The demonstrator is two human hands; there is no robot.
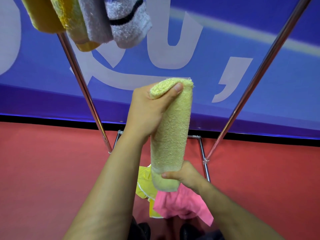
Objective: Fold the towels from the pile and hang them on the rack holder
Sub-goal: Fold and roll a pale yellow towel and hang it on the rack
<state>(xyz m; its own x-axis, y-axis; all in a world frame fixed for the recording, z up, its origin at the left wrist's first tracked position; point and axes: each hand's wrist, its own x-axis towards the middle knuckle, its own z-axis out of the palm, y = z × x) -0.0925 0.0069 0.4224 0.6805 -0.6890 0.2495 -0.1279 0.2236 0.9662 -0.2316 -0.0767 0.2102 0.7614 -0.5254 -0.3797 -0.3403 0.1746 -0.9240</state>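
Note:
A pale yellow towel point(171, 132), folded into a long narrow strip, stands upright in front of me. My left hand point(149, 110) grips its top end, thumb over the fold. My right hand point(185, 174) pinches its lower end from the right. Below on the floor lies the pile: a pink towel point(183, 203) and a bright yellow towel point(145, 184). Several folded towels, yellow point(43, 14) and white with a black stripe point(128, 23), hang from the top of the rack at the upper left.
The rack's chrome legs slant down on both sides, the left leg point(86, 94) and the right leg point(256, 80), joined by a low frame point(202, 149) near the floor. A blue banner point(242, 40) stands behind on red carpet point(52, 170). Dark shoes point(143, 229) show at the bottom.

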